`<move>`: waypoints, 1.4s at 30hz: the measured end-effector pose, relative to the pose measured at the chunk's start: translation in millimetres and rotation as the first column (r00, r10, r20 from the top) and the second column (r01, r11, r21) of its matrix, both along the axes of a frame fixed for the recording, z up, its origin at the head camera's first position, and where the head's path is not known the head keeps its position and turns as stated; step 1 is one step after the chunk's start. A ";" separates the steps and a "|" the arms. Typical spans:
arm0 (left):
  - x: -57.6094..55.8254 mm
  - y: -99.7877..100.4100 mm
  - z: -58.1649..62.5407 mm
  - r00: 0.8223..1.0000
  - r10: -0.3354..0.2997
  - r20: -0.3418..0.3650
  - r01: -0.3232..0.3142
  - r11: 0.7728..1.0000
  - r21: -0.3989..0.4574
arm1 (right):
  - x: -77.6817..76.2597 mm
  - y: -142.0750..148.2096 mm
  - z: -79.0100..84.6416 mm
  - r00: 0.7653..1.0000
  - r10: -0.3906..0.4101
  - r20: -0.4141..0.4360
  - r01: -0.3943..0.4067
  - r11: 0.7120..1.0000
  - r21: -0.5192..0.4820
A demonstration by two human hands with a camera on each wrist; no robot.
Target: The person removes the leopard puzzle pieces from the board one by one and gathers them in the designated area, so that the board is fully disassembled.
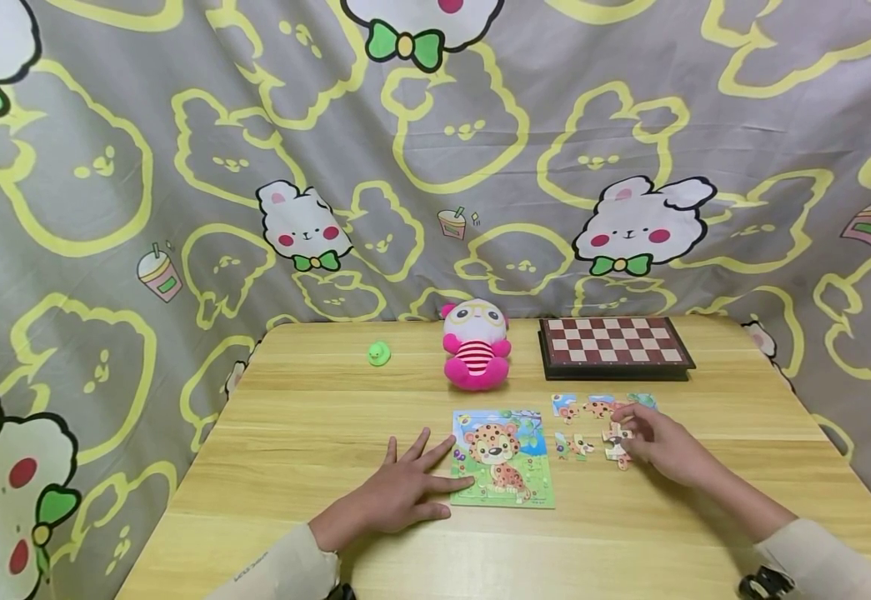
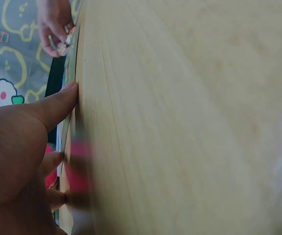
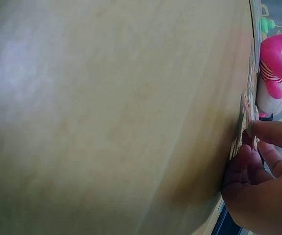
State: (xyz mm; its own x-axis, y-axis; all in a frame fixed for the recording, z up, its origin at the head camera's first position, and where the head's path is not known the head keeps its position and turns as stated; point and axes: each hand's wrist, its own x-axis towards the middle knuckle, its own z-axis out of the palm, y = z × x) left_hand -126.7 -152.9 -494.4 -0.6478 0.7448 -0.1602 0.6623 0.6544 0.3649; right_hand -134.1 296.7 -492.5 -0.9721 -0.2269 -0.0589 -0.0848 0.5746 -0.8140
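A square puzzle board [image 1: 510,492] with a spotted leopard cub, blue sky and green grass lies on the table. My left hand [image 1: 401,490] rests with fingers spread at its left side, the index fingertip over the picture and the thumb near the lower left edge. To the right of the board, my right hand [image 1: 663,448] pinches a jigsaw piece [image 1: 615,443] between thumb and fingertips, low over the table. More loose jigsaw pieces [image 1: 579,447] lie beside it, some partly behind the fingers. The right wrist view shows the right hand [image 3: 263,169] with its fingertips together close above the tabletop.
Behind the board sits a pink and white plush panda [image 1: 477,354]. A green toy duck [image 1: 378,354] stands to its left, and a checkered chessboard box [image 1: 615,343] lies at the back right. A patterned curtain [image 1: 405,233] hangs behind the wooden table [image 1: 285,433].
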 end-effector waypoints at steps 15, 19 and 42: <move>0.3 0.7 1.2 1.000 0.004 0.004 -0.004 1.000 -0.006 | -1.6 -0.7 -6.1 0.995 0.028 -0.094 -0.018 0.994 0.112; 0.2 1.0 1.6 1.000 0.006 0.007 -0.005 1.000 -0.010 | -1.4 -1.0 -6.2 0.995 0.030 -0.096 -0.019 0.994 0.111; -0.3 0.0 -2.8 1.000 0.005 0.000 -0.005 1.000 -0.009 | -0.4 -2.9 -3.8 0.998 0.014 -0.053 -0.008 0.994 0.113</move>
State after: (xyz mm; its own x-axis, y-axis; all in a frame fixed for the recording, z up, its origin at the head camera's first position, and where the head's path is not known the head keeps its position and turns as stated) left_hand -127.0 -152.9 -497.1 -0.6518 0.7398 -0.1670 0.6587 0.6614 0.3588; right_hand -134.5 293.8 -496.3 -0.9720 -0.2327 -0.0324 -0.1337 0.6613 -0.7381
